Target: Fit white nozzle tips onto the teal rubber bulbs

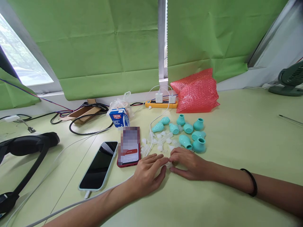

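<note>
My left hand [148, 171] and my right hand [187, 162] rest on the pale green table [236, 142], fingertips meeting over a small clear plastic piece [169, 164] that both pinch. Just beyond them lie several small clear plastic pieces [156, 142] and several teal rubber bulbs [189, 134]. The right wrist wears a black band [251, 181]. What exactly the small piece is stays unclear.
Two phones lie left of my hands: a dark-screened one [99, 165] on a cable and a red-cased one [129, 146]. A blue milk carton [119, 117], a yellow power strip [161, 103], a red bubble-wrap bag [196, 91], black cables [82, 123] and a fan [291, 78] stand farther back.
</note>
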